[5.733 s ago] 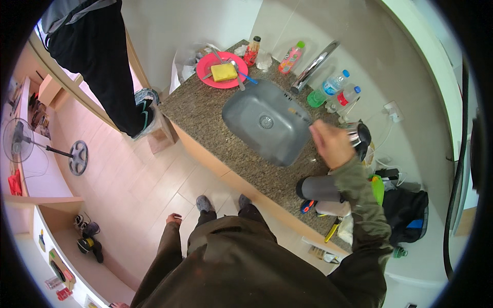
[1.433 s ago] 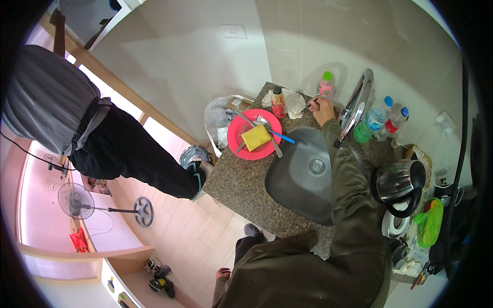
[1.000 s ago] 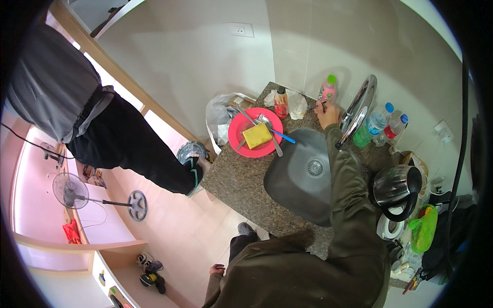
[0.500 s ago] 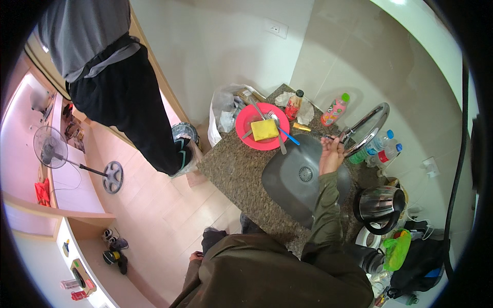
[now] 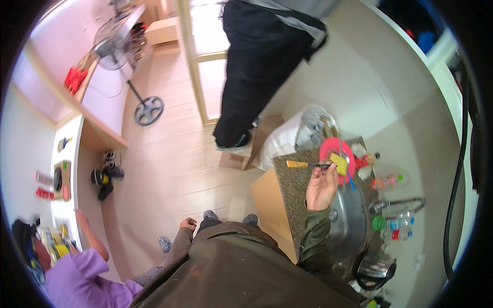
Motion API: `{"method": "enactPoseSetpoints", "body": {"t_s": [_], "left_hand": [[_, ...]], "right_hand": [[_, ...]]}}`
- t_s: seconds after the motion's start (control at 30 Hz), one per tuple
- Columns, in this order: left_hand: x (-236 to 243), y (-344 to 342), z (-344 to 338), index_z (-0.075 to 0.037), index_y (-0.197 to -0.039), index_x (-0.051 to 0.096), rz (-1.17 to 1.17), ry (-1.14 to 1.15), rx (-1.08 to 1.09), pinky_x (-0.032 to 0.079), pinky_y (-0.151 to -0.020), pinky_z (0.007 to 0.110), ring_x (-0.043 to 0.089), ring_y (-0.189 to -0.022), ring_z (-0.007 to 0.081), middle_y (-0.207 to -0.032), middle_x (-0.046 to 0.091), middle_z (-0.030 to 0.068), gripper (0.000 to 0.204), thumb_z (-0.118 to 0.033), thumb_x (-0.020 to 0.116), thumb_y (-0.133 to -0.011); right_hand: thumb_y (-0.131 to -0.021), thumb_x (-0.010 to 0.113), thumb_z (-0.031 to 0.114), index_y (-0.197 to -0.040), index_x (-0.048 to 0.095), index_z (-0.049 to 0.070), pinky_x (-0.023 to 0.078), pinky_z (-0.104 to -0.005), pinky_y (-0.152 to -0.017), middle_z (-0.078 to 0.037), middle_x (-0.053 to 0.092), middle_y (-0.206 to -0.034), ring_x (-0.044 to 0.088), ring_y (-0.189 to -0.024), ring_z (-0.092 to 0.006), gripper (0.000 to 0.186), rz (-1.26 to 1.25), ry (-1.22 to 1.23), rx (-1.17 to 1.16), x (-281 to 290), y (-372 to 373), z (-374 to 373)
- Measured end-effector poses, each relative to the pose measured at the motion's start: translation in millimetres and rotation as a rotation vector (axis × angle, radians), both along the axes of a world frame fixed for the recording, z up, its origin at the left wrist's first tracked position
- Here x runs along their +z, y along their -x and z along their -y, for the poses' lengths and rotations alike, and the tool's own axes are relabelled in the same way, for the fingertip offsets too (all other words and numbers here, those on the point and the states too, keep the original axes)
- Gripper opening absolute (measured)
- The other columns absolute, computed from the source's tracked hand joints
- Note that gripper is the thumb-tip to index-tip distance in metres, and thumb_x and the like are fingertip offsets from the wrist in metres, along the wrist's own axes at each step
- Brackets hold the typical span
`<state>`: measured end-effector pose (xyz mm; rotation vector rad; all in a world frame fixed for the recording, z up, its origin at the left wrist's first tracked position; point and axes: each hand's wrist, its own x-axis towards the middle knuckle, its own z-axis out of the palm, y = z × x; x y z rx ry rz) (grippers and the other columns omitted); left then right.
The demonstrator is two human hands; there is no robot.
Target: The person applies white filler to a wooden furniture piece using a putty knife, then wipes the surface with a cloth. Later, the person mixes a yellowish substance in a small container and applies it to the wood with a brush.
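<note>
1. Paintbrush: located in the right hand, above the speckled stone countertop. Bristles point left; the dark handle runs into the fingertips.
2. Edge clearance: the bristle tip appears close to the left edge of the countertop. Height above the surface cannot be told.
3. Left boundary: a tan cabinet panel lies below that edge. Beyond it, open floor extends to the white shelf unit.
4. Right boundary: the stainless sink lies just right of the forearm. The curved faucet and wall lie farther right.
5. Far boundary: the pink plate and yellow sponge lie directly behind the fingertips in this view; contact cannot be confirmed. A person in black trousers stands beyond the counter.
6. Right-hand pose: palm turned upward, forearm reaching forward over the counter and sink edge, olive sleeve down to the wrist.
7. Right-hand grip: thumb and fingertips pinch the handle of the paintbrush.
8. Left-hand pose: the left hand hangs low beside the jacket, fingers loosely curled; whether it grips anything cannot be told.
</note>
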<state>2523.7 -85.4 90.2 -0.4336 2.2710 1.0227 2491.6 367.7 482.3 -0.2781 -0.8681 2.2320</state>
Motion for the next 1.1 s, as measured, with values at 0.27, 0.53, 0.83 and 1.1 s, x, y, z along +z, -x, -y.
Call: {"method": "enactPoseSetpoints", "body": {"t_s": [0.27,0.53,0.83,1.1], "left_hand": [[6.4,-20.9,63.7,-0.012,-0.087,0.072,-0.213,0.040,0.213,0.054,-0.074,0.033,0.068,-0.077,0.0201,-0.077,0.070,0.0055,0.018,-0.011,0.060,-0.073],[264.1,53.6,60.7,-0.011,-0.108,0.069,-0.831,-0.286,0.433,0.048,-0.065,0.026,0.055,-0.072,0.0103,-0.093,0.063,0.0027,0.027,-0.007,0.071,-0.081],[343.6,95.6,102.3,-0.009,-0.098,0.074,-1.169,-0.196,0.510,0.050,-0.073,0.031,0.060,-0.085,0.0173,-0.096,0.062,0.0042,0.022,-0.005,0.078,-0.077],[342.1,173.4,133.2,-0.008,-0.096,0.074,-1.219,-0.002,0.651,0.050,-0.073,0.031,0.061,-0.083,0.0176,-0.096,0.062,0.0046,0.020,-0.005,0.078,-0.077]], "right_hand": [[-0.100,0.055,0.023,-0.098,0.058,0.002,0.046,-0.0247,-0.072,-0.006,0.060,-0.089,0.054,-0.078,-0.0126,0.021,0.039,0.109,0.334,-23.1,80.1,117.8],[-0.100,0.054,0.026,-0.093,0.059,0.004,0.047,-0.0236,-0.068,-0.005,0.062,-0.085,0.057,-0.075,-0.0115,0.023,0.269,-0.137,0.585,-54.3,113.9,251.9],[-0.101,0.052,0.022,-0.094,0.057,0.001,0.049,-0.0270,-0.066,-0.008,0.063,-0.084,0.060,-0.072,-0.0135,0.024,0.241,-0.284,0.975,-68.6,189.5,352.8],[-0.101,0.052,0.022,-0.094,0.057,0.000,0.052,-0.0277,-0.068,-0.008,0.062,-0.083,0.061,-0.072,-0.0153,0.024,0.230,-0.296,1.179,-72.9,295.0,412.9]]}}
